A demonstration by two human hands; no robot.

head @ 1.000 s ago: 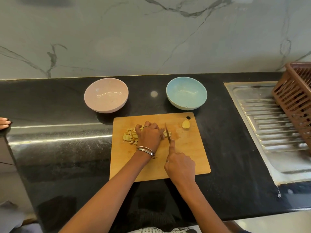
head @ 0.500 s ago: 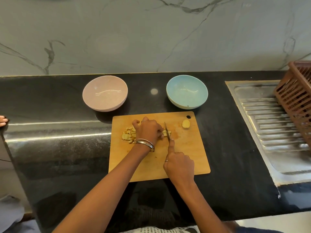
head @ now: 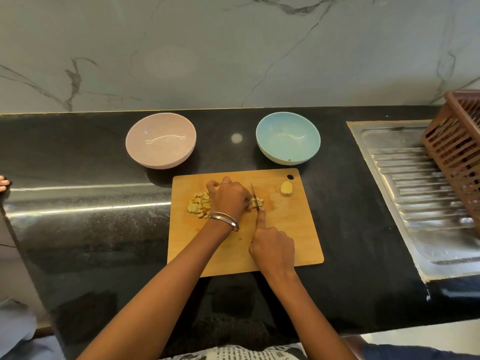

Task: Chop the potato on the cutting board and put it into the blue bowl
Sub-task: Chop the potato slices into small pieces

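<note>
A wooden cutting board (head: 291, 235) lies on the black counter. My left hand (head: 230, 197) presses down on a strip of potato in the board's upper middle, and the strip's end (head: 259, 202) pokes out to the right of the blade. My right hand (head: 272, 246) grips a knife (head: 254, 197), forefinger stretched along its spine, blade standing in the potato right beside my left fingers. A heap of chopped potato pieces (head: 198, 205) sits left of my left hand. One larger potato chunk (head: 286, 188) rests near the board's top right corner. The blue bowl (head: 287, 137) stands behind the board, with no potato in it.
A pink bowl (head: 161, 140) stands behind the board to the left. A steel sink drainboard (head: 415, 178) lies to the right, with a brown plastic basket (head: 459, 152) on it. Another person's fingers (head: 4, 181) show at the far left edge. A marble wall rises behind the counter.
The knife and both hands stay at the same spot on the board, with only small chopping shifts. The camera view has drifted slightly.
</note>
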